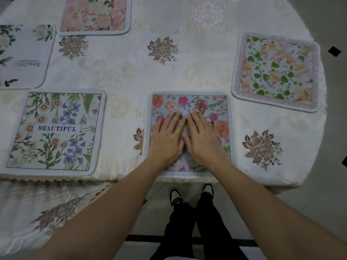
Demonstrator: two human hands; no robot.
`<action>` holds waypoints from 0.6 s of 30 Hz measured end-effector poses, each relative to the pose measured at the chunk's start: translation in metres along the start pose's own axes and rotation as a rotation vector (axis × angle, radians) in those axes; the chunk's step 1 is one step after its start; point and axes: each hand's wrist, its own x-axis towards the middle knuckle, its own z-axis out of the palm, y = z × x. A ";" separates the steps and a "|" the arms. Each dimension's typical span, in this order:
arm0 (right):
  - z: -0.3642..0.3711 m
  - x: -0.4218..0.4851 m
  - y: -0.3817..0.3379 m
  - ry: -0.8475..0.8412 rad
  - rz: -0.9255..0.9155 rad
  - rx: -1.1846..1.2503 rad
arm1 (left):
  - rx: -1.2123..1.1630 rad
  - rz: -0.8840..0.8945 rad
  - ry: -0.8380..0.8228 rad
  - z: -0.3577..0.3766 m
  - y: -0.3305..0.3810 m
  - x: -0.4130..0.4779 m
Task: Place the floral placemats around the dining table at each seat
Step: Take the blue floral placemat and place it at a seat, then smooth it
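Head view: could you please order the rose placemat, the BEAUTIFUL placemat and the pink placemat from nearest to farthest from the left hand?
1. Rose placemat, directly under the left hand.
2. BEAUTIFUL placemat, to its left.
3. Pink placemat, far side, top left.

We're riding on the person's head, one wide-angle lens facing forward and tipped steeply down. The desk (206, 76) fills the frame from 9 o'clock through 12 to 3, its near edge crossing just below centre. We're close in: left hand (166, 139) and right hand (203, 138) sit dead centre at arm's reach, forearms entering from 7 and 5 o'clock. At 6 o'clock we look straight down to the floor (154, 218) and shoes (175, 196). The desk's rim bows at 2 o'clock.
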 end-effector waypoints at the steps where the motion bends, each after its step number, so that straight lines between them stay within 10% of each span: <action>1: 0.006 0.000 0.002 -0.017 -0.013 -0.013 | 0.023 0.023 -0.005 0.004 0.000 0.001; 18: -0.034 -0.024 0.070 -0.106 0.133 -0.144 | 0.012 -0.178 -0.035 -0.016 -0.033 -0.015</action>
